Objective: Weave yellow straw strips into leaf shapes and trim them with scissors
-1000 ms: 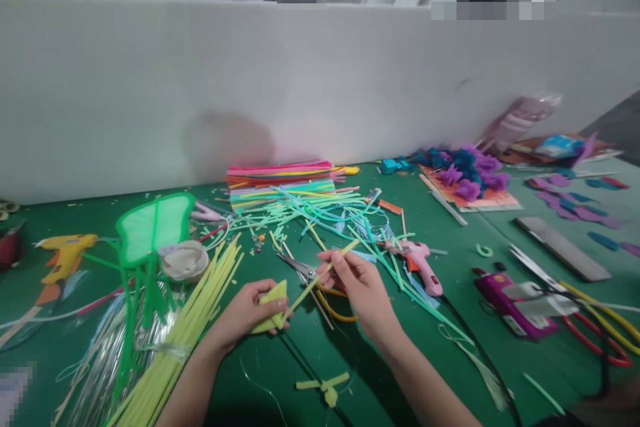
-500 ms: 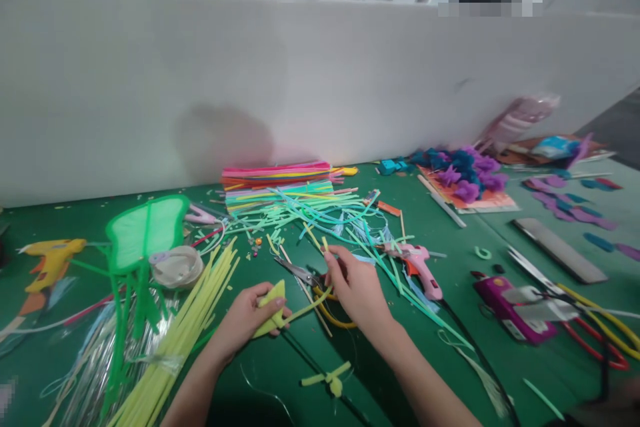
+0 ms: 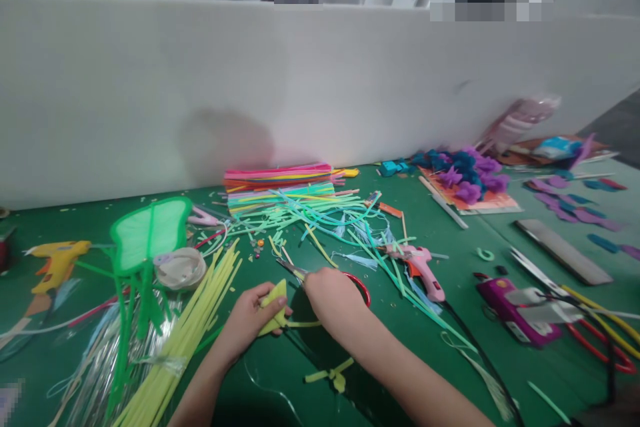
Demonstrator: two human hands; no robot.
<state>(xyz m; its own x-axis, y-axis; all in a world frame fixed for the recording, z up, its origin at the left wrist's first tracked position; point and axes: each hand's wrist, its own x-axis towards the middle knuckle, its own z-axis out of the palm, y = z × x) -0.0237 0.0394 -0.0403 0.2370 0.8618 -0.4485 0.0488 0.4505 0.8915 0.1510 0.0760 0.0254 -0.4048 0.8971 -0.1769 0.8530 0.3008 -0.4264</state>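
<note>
Left hand [image 3: 249, 315] tight on yellow piece [image 3: 278, 292], gap, right hand [image 3: 331, 300] over scissors [image 3: 291, 269], grip unclear

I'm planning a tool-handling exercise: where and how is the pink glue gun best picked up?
Probably by the handle of the pink glue gun, coming from the picture's right. The handle slants down toward the lower right, nearer the viewer, while the nozzle points left, away from that approach.

Slender bare forearms [image 3: 400, 367] taper into a left hand [image 3: 250, 313] and right hand [image 3: 330, 300].
</note>
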